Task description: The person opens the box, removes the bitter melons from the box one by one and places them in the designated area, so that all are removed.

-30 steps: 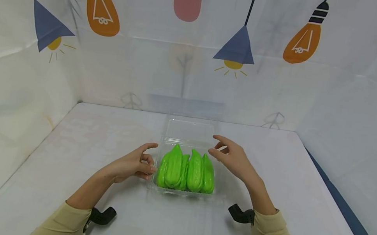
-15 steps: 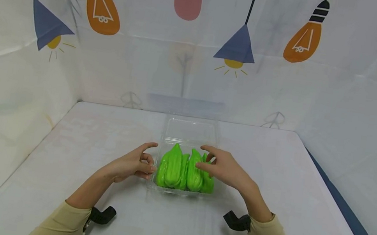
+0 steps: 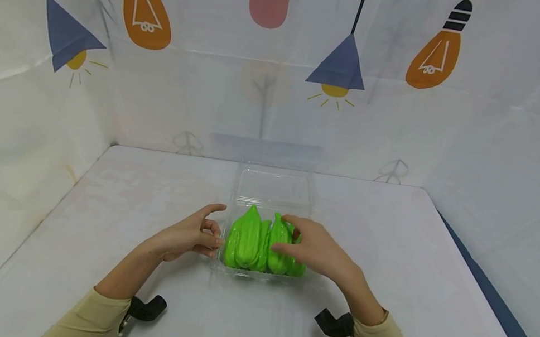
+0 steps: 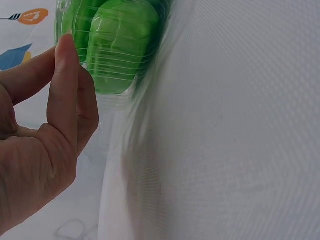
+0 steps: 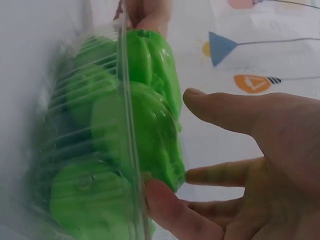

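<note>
- The clear container (image 3: 264,278) sits on the white surface (image 3: 230,324), around the middle and toward the far edge; its transparent lid (image 3: 273,188) is folded back on the far side.
- At least five bright green pieces (image 3: 248,239), ridged and gourd-like, lie side by side in the clear container, most with their narrow ends pointing away from the person.
- The two hands are apart, one on each side of the row.
- The left hand (image 3: 189,237) pinches the left rim of the clear container between thumb and finger; its index finger stretches out farther back along that side.
- The right hand (image 3: 316,247) is over the right end of the row, thumb and fingers spread apart and partly covering the rightmost piece. In the right wrist view one fingertip comes right up to a green piece; whether it touches, I cannot tell.
- Tan sleeves (image 3: 95,313) cover both forearms, and a black device (image 3: 148,308) sticks out by each wrist.
- Behind stands a white backdrop (image 3: 207,99) printed with blue lamps (image 3: 338,64) and orange bulbs (image 3: 148,16).
</note>
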Demonstrator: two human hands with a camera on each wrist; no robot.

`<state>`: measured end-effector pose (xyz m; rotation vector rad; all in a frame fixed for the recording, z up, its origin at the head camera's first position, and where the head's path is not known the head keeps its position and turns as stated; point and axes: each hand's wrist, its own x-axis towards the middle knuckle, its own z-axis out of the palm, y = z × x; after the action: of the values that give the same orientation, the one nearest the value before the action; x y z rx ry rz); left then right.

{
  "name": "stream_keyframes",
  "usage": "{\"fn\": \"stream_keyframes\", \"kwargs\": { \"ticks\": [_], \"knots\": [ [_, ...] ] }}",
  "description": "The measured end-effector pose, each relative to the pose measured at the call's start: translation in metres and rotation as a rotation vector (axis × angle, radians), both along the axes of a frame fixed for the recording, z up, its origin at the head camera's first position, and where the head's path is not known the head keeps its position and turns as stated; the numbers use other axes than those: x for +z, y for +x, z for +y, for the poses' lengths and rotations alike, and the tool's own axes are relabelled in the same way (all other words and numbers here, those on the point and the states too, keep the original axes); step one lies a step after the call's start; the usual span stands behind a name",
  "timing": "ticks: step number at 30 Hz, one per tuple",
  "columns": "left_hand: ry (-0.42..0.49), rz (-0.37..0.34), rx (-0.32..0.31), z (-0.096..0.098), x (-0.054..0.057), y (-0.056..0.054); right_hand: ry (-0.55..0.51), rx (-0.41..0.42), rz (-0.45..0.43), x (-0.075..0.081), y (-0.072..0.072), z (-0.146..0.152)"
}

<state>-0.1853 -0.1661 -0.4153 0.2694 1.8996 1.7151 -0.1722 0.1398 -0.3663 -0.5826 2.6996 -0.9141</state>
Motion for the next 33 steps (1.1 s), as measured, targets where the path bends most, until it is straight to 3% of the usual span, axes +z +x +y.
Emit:
{"fn": "stream_keyframes", "kwargs": {
  "ticks": [6, 11, 17, 33],
  "knots": [
    [-0.003, 0.000, -0.002, 0.000, 0.000, -0.001, 0.118, -0.077, 0.044, -0.004, 0.006, -0.009],
    [0.000, 0.003, -0.004, 0.000, 0.000, -0.001, 0.154, -0.144, 0.042, -0.006, 0.009, -0.018],
    [-0.003, 0.007, -0.010, -0.001, -0.002, -0.001, 0.203, -0.155, 0.066, -0.009, 0.013, -0.024],
    [-0.002, 0.008, -0.017, -0.001, -0.001, 0.000, 0.117, -0.131, 0.010, 0.003, 0.017, -0.013]
  ]
}}
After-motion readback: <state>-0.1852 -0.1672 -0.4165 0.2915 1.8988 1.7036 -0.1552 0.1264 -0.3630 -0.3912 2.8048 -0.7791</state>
